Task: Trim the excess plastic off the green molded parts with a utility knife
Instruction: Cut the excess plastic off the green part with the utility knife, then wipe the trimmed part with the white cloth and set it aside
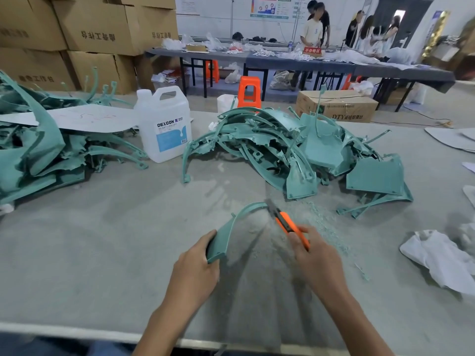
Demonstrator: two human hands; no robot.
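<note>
My left hand grips the near, wide end of a curved green molded part, which arcs up and to the right above the grey table. In my right hand is an orange utility knife. Its blade tip meets the far narrow end of the part. Green shavings lie scattered to the right of the knife. A large pile of green parts sits behind the hands, and another pile lies at the left.
A white plastic jug stands between the two piles. White cloth or bags lie at the right. Cardboard boxes are stacked at the back left; people stand at a far table. An orange stool stands beyond.
</note>
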